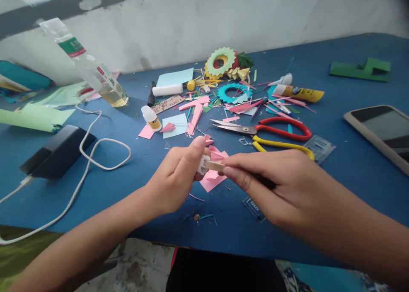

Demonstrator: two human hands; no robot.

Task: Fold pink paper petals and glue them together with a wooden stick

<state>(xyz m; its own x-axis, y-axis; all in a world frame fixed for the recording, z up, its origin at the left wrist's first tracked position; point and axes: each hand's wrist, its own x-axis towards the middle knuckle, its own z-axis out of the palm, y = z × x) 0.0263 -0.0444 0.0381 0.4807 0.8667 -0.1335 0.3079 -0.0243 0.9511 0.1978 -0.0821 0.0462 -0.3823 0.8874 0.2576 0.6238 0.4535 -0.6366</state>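
My left hand (177,175) is closed around a small white object (203,164), with the thumb pressed on top of it. My right hand (275,181) pinches a thin wooden stick (214,166) whose tip meets that white object. Both hands hover just above a folded pink paper piece (213,178) lying on the blue table (96,190). Red-and-yellow scissors (271,134) lie open just beyond my right hand.
Paper scraps and rosettes (223,64) litter the far middle. A small glue bottle (151,117), a yellow glue tube (300,93), a tilted clear bottle (92,70), a black power bank (56,151) with white cable (96,147), and a phone (381,130) at right.
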